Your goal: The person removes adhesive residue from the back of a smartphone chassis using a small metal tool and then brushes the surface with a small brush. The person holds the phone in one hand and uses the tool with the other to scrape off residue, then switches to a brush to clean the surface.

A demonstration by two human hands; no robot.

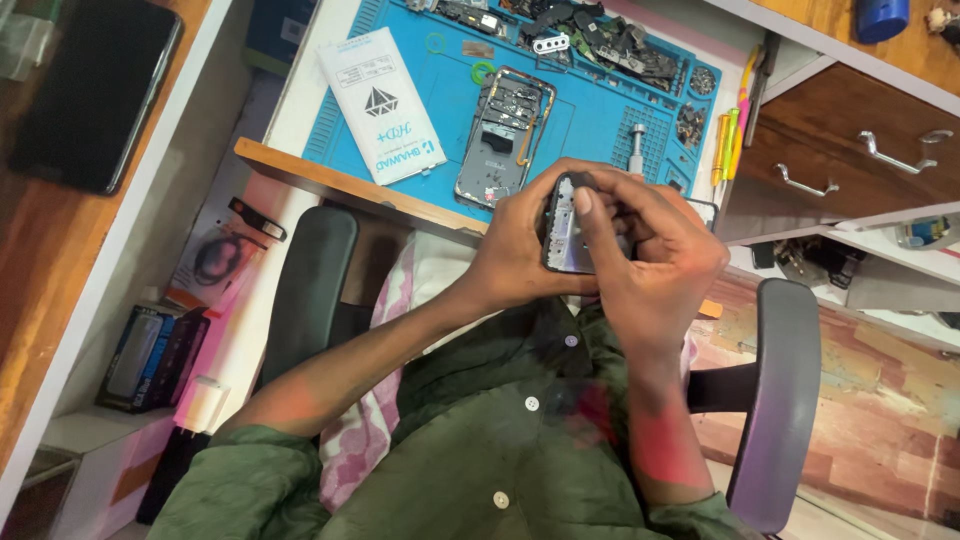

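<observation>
Green shirt (480, 470), buttoned, lowest in view, between chair armrests. Left hand (515, 245): fingers wrapped round a small phone part (563, 235), held above the lap, just short of the desk edge. Right hand (650, 250): fingers clenched over the part's far side, thumb pressed on its face. Part's long axis runs toward the desk, top end pointing away from the body. Step, as judged: working the part by thumb; steady grip needed. Opened phone (505, 135) lies on the blue mat (590, 120).
</observation>
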